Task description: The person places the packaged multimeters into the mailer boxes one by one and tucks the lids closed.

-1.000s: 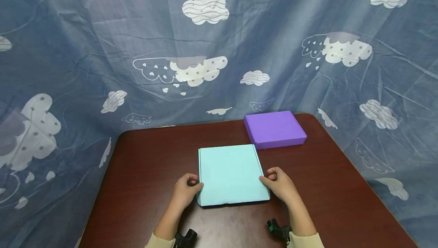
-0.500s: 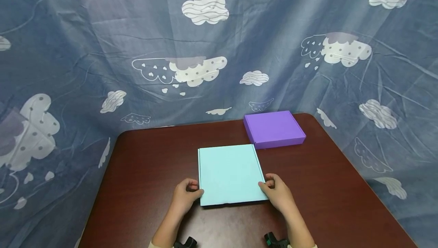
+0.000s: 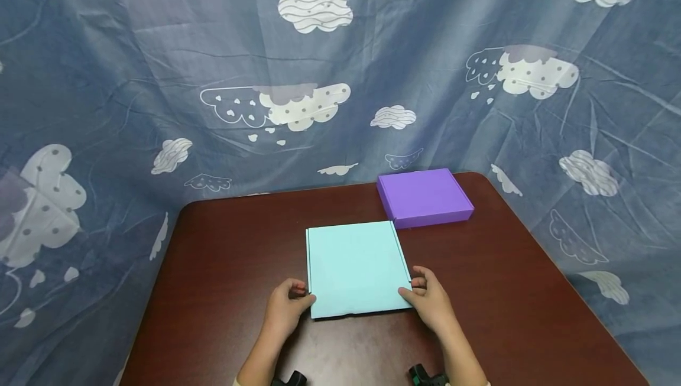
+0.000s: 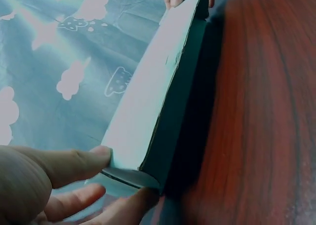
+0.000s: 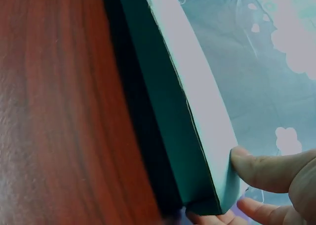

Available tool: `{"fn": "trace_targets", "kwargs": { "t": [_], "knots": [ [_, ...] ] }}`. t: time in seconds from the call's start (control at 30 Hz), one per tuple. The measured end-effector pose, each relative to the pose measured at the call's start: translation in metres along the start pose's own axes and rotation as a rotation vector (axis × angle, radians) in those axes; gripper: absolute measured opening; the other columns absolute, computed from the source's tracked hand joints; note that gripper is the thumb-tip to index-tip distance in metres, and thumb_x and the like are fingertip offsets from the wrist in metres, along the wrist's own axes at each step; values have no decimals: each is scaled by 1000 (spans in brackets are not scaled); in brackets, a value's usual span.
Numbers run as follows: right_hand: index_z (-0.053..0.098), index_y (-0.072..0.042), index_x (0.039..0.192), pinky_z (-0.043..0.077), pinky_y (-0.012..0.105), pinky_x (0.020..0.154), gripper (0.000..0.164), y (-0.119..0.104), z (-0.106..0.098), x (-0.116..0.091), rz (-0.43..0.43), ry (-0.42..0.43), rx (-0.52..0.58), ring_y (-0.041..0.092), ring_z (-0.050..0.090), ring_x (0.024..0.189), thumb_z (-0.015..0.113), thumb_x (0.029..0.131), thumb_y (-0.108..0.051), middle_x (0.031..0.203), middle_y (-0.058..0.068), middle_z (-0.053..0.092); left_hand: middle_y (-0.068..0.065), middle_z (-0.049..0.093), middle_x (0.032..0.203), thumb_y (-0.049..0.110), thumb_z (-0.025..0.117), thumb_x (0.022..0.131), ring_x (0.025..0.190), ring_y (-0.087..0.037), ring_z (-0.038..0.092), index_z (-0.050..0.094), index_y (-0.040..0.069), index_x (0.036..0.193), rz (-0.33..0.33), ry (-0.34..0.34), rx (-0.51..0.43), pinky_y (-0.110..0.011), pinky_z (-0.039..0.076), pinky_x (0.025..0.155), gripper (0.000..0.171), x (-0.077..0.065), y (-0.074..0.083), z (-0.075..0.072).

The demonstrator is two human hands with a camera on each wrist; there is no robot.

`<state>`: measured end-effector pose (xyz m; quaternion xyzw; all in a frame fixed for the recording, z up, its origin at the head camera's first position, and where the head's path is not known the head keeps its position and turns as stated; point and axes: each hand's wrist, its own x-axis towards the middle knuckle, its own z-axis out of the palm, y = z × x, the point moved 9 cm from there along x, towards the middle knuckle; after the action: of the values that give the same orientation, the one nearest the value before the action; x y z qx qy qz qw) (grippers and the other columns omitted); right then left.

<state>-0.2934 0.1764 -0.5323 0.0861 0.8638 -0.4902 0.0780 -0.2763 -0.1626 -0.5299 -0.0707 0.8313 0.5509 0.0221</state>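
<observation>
A flat light-turquoise cardboard box (image 3: 357, 271) lies lid-up in the middle of the table. My left hand (image 3: 284, 309) pinches its near left corner, thumb on the lid's edge and fingers lower at the side. At the near right corner, my right hand (image 3: 432, 303) holds it the same way. In the left wrist view the left thumb (image 4: 81, 163) presses the corner, with fingertips under the box's side. The right wrist view shows the right thumb (image 5: 266, 170) on the edge, with fingers curled below. A dark shadow runs along the box's near lower edge (image 5: 168, 136).
A purple flat box (image 3: 425, 198) lies shut at the back right, close to the turquoise box's far right corner. The dark red-brown wooden table (image 3: 223, 268) backs onto a blue cloud-patterned curtain (image 3: 239, 49).
Both hands have slid slightly toward the near corners of the turquoise box. Its near sides look drawn in a little between them. The purple box stays where it was.
</observation>
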Motion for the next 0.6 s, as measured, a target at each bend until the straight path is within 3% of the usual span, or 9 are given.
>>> {"fn": "trace_targets", "kwargs": {
  "t": [0.17, 0.37, 0.47, 0.6],
  "knots": [
    [46, 2, 148, 51, 52, 88, 66, -4, -5, -2, -38, -10, -107, 38, 60, 114, 77, 93, -20, 123, 20, 62, -15, 69, 105, 11, 83, 85, 83, -21, 68, 64, -4, 121, 46, -89, 7, -33, 56, 67, 43, -2, 2, 3],
    [42, -6, 155, 42, 65, 101, 76, -24, -7, -5, -175, -84, -299, 48, 47, 134, 79, 90, -11, 146, 27, 51, -12, 67, 109, 12, 86, 83, 82, -18, 62, 50, 6, 149, 184, -227, 232, -33, 53, 67, 75, -3, 16, 13],
    [42, -7, 156, 41, 65, 102, 77, -30, -1, -6, -224, -118, -366, 48, 45, 137, 78, 88, -3, 150, 27, 48, -13, 68, 114, 12, 86, 82, 93, -24, 65, 53, 7, 148, 234, -229, 366, -41, 54, 76, 74, -2, 20, 18],
    [53, -7, 149, 48, 58, 95, 72, -32, 6, -4, -264, -58, -443, 42, 57, 125, 78, 83, 4, 138, 21, 59, -19, 66, 126, 12, 88, 81, 113, -36, 64, 58, 5, 143, 277, -199, 474, -52, 54, 88, 69, -2, 23, 21]
  ]
}}
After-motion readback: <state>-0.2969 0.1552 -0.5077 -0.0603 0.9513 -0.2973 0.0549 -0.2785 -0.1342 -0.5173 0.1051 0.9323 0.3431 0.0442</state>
